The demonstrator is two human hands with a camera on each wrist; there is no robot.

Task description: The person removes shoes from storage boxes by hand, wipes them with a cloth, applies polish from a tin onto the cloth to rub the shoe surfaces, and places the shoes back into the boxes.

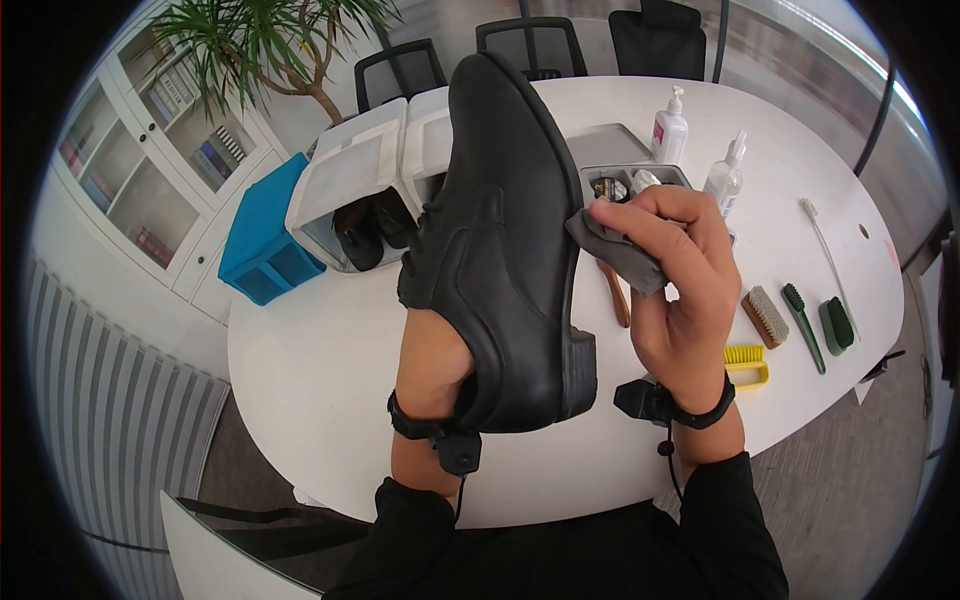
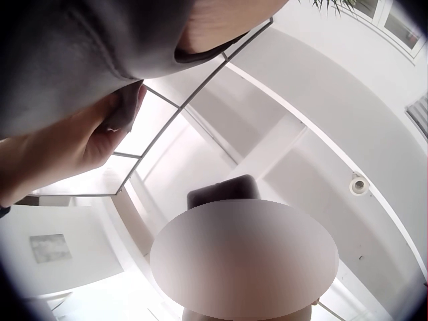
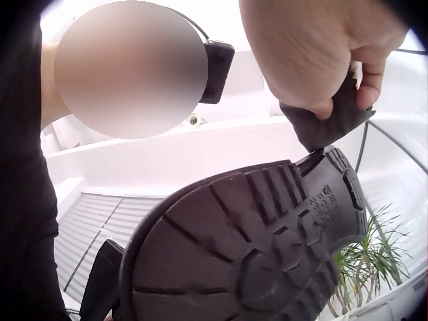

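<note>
A black leather lace-up shoe [image 1: 510, 230] is held up over the table, toe pointing away. My left hand [image 1: 435, 362] reaches into its opening, so the fingers are hidden inside. At the sole's edge, my right hand [image 1: 690, 270] pinches a folded dark grey cloth [image 1: 622, 256] between thumb and fingers, right against the shoe's side. The right wrist view shows the ridged sole [image 3: 234, 247] from below, with the cloth [image 3: 328, 124] close over its far end. In the left wrist view, the shoe's side [image 2: 87, 67] fills the upper left corner.
On the white table [image 1: 320, 380] stand a blue box [image 1: 265, 230] and a white shoe box [image 1: 345, 190] holding dark shoes. A grey tray [image 1: 672, 175], a pump bottle [image 1: 671, 128] and a spray bottle [image 1: 726, 178] are behind my right hand. Several brushes, including a yellow one [image 1: 746, 368], lie right.
</note>
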